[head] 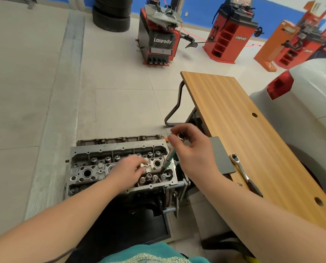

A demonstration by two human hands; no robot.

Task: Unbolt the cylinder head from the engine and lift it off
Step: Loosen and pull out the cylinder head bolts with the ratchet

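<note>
While the workshop spreads wide behind, with tiled floor (120, 103), blue wall, a tyre changer (158, 40) and stacked tyres (112, 16) far off, the work sits low and close: the cylinder head (93, 168) lies bolted on the engine (149, 196), its long axis running left to right across the view, just left of a wooden table (243, 130) beside a white car (300, 103). On that table a spare ratchet (243, 172) lies untouched. The left hand (129, 172) rests on the head's middle, fingers loosely spread and flat, bracing. The right hand (192, 150), nearer the head's right end, pinches the top of a long extension bar (168, 159), which slants down and leftward from the fingers into a bolt recess at that end. Judging from this, spinning out that right-end bolt is the step in hand; lifting waits.
</note>
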